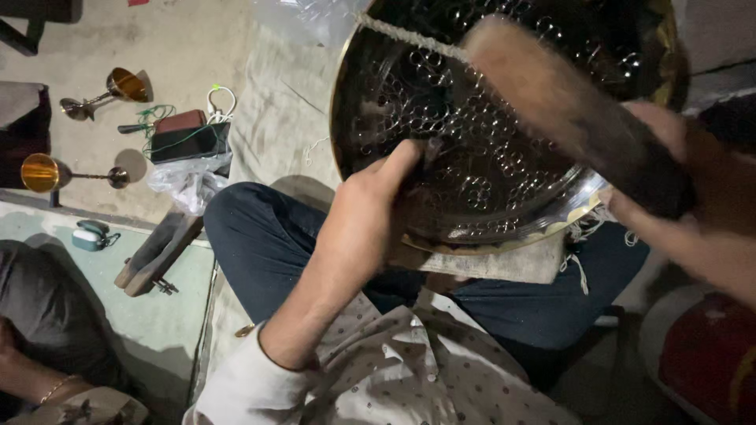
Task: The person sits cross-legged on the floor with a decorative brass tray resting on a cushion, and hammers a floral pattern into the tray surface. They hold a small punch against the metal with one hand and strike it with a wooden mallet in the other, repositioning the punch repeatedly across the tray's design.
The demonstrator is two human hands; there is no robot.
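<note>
A large round metal plate (504,165), dark and covered in looped engraved patterns, rests tilted on my lap over a folded cloth pad (512,266). My left hand (370,208) grips a small dark punch (429,149) whose tip is pressed against the plate's face. My right hand (657,130) is closed around a thick wooden mallet (551,86), which is blurred by motion above the plate and points toward the upper left. I sit cross-legged in dark trousers and a white dotted shirt.
Two brass goblets (118,83) (43,173) lie on the floor at left, near a dark box with cables (189,140) and a plastic bag (185,182). A wooden block (157,252) and a small case (90,234) lie lower left. Another person's arm (47,386) is at the bottom left.
</note>
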